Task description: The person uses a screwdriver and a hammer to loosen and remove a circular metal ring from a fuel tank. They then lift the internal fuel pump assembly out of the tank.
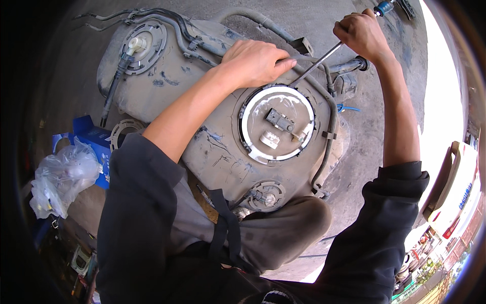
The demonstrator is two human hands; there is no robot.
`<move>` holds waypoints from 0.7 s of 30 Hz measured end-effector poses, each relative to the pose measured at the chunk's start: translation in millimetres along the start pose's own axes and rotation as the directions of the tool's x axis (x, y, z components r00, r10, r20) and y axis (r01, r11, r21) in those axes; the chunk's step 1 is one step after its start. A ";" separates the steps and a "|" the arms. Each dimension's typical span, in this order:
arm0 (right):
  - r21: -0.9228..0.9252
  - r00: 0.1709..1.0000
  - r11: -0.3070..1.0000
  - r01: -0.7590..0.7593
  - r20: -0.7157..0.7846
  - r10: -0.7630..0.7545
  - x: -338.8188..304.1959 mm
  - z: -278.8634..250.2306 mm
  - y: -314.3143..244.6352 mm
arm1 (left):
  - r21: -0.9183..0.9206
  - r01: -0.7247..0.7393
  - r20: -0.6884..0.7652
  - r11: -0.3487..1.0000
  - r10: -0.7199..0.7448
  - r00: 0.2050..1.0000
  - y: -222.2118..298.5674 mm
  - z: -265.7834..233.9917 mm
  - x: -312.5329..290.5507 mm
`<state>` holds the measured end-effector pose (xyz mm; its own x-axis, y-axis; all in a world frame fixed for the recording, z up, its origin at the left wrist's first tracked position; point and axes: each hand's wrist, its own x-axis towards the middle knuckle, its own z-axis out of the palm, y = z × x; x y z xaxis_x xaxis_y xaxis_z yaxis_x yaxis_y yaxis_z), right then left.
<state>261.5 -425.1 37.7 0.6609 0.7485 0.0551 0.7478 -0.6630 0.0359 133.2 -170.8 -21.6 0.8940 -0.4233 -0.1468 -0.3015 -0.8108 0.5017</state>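
Head view: gripping a long screwdriver (324, 59) in the right hand (362, 34), with fingers closed around its upper shaft just below the blue handle (383, 7). Slanting down and leftward from the fist, with its tip at the upper edge of a round cover (293, 109) on a dusty grey tank (223, 139); cannot tell at the tip whether only touching the edge or wedged under it. Holding the left hand (258, 63) palm down over the tank, just above the cover and near the screwdriver's tip, with the thumb stretched rightward and the other fingers bent and partly hidden; cannot tell whether closed on anything.

Around the cover, a broad white ring (246, 124), smeared with dust in places. On the cover, a dark connector (279, 119) and, just below it, a short white fitting (269, 139). Along the tank's right side, a bent pipe (332, 119), with a blue wire (349, 108) just beside it. At the tank's upper left, another round fitting (158, 40) with a pale elbow and a dark hose (117, 81) running down from it. Near the bent knee (304, 218), a smaller round fitting (268, 197). Left of the tank, partly behind the left sleeve (139, 187), a loose notched ring (116, 134) beside a blue box (88, 129) and a crumpled clear plastic bag (66, 175). Beneath the tank, grey floor (367, 147).
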 end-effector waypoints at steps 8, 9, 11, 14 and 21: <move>0.114 0.988 0.983 -0.144 0.078 0.136 -14.8 27.5 12.5 | 0.046 -0.069 -0.071 0.997 0.072 0.995 4.0 7.5 8.3; 0.142 0.982 0.974 -0.176 0.092 0.164 -15.1 24.8 8.0 | 0.058 -0.070 -0.072 0.996 0.074 0.995 3.2 7.0 9.5; 0.160 0.967 0.959 -0.236 0.135 0.215 -16.7 27.6 4.9 | 0.058 -0.058 -0.046 0.997 0.061 0.997 2.3 6.8 9.4; 0.139 0.939 0.940 -0.313 0.191 0.284 -22.1 38.9 8.1 | 0.038 -0.035 0.016 0.999 0.034 0.999 4.2 2.3 13.0; 0.183 0.906 0.906 -0.382 0.266 0.329 -20.7 43.2 6.5 | 0.071 -0.024 0.007 0.997 0.024 1.000 7.0 2.1 12.1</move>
<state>255.4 -444.1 -6.3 0.8617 0.4649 -0.2033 0.4363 -0.8834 -0.1707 141.2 -182.5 -21.6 0.8841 -0.4454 -0.1411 -0.3458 -0.8268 0.4436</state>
